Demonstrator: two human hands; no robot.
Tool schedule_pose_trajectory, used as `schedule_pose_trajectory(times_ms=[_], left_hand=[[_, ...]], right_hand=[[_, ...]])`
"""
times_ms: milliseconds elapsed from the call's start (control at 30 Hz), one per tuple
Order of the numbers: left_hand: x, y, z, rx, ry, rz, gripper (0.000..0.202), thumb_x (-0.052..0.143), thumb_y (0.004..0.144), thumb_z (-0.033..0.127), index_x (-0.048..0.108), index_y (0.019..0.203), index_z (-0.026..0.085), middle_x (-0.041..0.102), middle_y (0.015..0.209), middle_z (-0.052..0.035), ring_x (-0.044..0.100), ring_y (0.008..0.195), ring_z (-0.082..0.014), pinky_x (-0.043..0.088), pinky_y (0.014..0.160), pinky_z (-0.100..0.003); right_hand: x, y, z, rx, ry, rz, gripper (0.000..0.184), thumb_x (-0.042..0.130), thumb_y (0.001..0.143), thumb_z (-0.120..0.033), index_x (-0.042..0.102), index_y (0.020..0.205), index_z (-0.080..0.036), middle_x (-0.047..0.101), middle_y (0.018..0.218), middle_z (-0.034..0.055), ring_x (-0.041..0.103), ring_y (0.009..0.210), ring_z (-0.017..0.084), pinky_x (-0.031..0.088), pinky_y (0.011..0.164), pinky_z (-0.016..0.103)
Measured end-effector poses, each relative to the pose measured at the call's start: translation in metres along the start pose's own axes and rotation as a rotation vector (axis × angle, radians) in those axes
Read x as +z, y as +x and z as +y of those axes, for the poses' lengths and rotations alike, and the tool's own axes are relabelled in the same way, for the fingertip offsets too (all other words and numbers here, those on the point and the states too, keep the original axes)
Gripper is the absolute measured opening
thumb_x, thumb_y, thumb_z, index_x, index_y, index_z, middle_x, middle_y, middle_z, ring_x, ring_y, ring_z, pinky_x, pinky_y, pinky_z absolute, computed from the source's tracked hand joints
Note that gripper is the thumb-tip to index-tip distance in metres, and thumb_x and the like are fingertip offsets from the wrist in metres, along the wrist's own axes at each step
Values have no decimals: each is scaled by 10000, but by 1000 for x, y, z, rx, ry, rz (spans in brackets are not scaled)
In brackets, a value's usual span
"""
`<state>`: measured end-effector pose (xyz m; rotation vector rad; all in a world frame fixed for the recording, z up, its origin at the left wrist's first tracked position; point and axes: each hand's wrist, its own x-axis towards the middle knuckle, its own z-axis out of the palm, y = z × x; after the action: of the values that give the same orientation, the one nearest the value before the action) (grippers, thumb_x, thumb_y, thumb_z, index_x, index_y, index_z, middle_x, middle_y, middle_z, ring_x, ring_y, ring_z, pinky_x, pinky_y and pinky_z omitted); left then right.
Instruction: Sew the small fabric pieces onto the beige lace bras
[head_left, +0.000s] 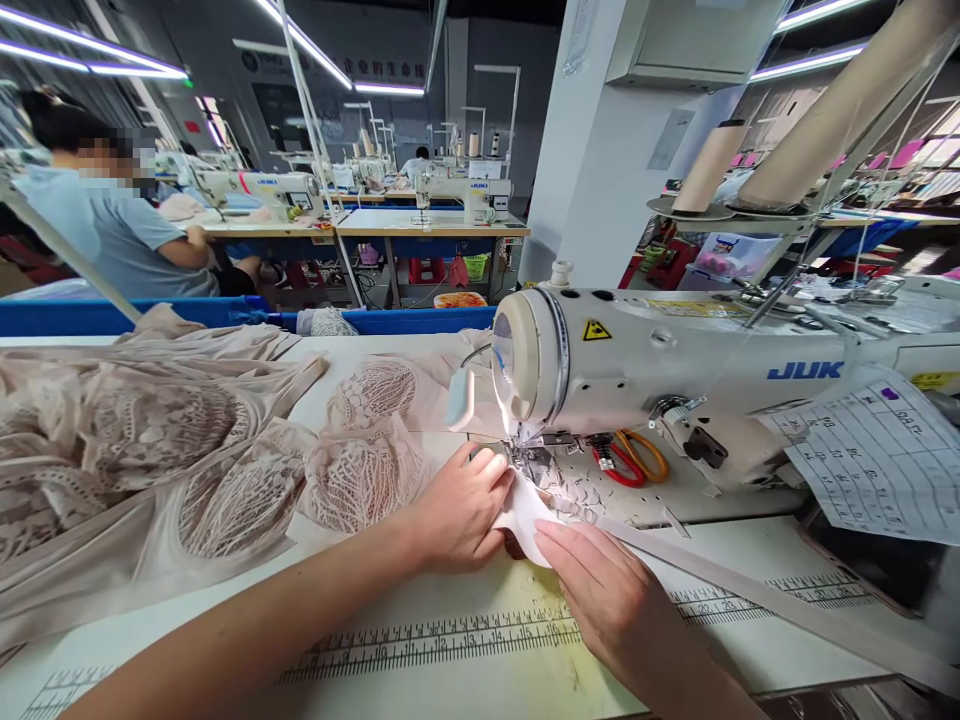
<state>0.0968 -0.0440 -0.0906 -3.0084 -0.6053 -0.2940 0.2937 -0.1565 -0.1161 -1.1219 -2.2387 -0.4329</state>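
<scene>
Just in front of the needle area of a white sewing machine (615, 350), my left hand (465, 505) is closed on a pale piece of fabric (527, 520). My right hand (611, 590) pinches the same fabric at its right edge, thumb hidden beneath. The fabric runs up under the machine's lit needle area, where the presser foot is hard to make out. Beige lace garments (364, 475) lie on the table left of my left hand. A long beige strip (720, 575) stretches from the needle area toward the lower right.
Scissors with red and orange handles (654, 458) lie behind the needle area, among fabric scraps. Printed ruler markings (442, 640) cross the table front. A paper sheet (874, 455) hangs at the right. Thread cones (709, 168) stand above. A seated person (127, 235) is at the far left.
</scene>
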Motion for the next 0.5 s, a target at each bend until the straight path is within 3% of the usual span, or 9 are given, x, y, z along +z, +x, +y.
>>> schedule_pose_trajectory(times_ms=[200,300,400,500], left_hand=[[1,5,-6,-13,8,-19,301,489,843,275,625,1028,81,568,1011,-144,495,912,-261,400,947,-452],[-6,5,-7,-32,18,-4,295,503,837,264,624,1033,79,574,1017,-144,506,936,-265,400,956,-460],[-14,-2,6,-78,18,22,269,540,824,246,617,1035,96,580,1011,-135,524,941,-268,454,841,-427],[-11,-9,27,-1,40,33,172,529,866,158,615,1006,107,595,951,-103,548,846,-228,459,660,-343]], right_hand=[[10,2,-3,98,85,-27,415,356,865,44,585,1161,-136,658,1037,108,608,940,211,516,847,357],[12,11,-5,114,105,-14,346,364,906,18,610,1090,-140,646,950,88,587,833,197,501,789,348],[12,18,-7,111,98,-14,287,380,933,-5,621,1026,-128,614,860,70,541,748,184,479,699,327],[13,20,-8,90,85,-32,261,385,927,-8,615,889,-126,579,791,62,512,722,184,467,663,316]])
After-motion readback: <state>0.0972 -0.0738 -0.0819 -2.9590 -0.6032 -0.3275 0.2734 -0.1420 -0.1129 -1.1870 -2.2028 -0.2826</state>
